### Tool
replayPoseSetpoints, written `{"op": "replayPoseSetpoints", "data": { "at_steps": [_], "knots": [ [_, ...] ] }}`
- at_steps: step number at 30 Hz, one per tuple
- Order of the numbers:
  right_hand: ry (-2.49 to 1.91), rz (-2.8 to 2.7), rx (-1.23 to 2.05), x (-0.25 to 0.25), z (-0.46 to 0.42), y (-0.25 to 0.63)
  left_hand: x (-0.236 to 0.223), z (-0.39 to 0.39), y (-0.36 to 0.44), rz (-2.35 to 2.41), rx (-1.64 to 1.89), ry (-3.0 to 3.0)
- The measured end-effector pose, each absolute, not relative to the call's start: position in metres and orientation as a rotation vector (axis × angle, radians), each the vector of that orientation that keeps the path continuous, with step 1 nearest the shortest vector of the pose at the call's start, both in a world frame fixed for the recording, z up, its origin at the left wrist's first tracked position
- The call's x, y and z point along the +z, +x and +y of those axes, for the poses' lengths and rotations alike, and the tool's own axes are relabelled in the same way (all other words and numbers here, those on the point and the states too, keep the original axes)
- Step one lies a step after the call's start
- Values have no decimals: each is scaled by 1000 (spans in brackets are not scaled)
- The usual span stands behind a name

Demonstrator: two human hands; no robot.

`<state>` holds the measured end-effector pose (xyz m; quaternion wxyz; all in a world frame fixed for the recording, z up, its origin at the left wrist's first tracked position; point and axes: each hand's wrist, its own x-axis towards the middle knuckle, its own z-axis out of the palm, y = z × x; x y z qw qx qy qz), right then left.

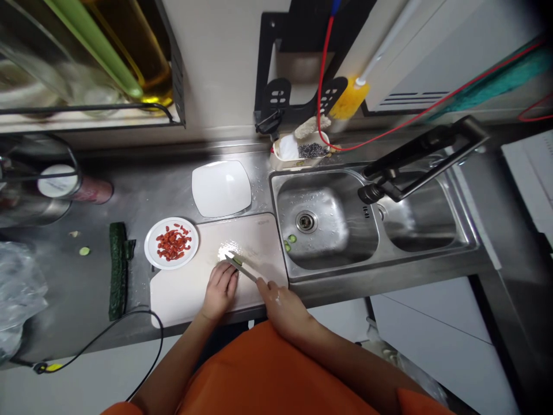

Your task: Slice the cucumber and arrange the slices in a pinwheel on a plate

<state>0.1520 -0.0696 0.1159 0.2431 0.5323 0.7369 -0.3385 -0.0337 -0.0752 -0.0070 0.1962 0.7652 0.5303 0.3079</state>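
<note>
On the white cutting board [181,297], my right hand [283,305] grips the handle of a knife [246,272]. Its blade points up and left, beside the fingertips of my left hand [221,288]. Those left fingers are curled down on a cucumber piece, mostly hidden beneath them. A small green cucumber slice [237,261] shows against the blade. Wet shine covers the board just beyond the knife. A white plate of small red pieces [171,242] overlaps the board's upper left corner.
Past the board lies a white square plate [221,188]. A whole cucumber [117,271] rests on the counter at left, near a black cable [161,328]. To the right is a double sink [330,253] with several green slices [290,242] and a black faucet [406,150].
</note>
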Motion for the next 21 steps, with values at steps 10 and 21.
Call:
{"op": "replayPoseSetpoints", "data": {
  "at_steps": [10,21],
  "knots": [
    [1446,2036,-927,115,-65,151,-8,-76,-34,1479,860,2144],
    [1447,2084,-906,108,-61,149,-3,-74,-34,1478,842,2139]
  ]
}}
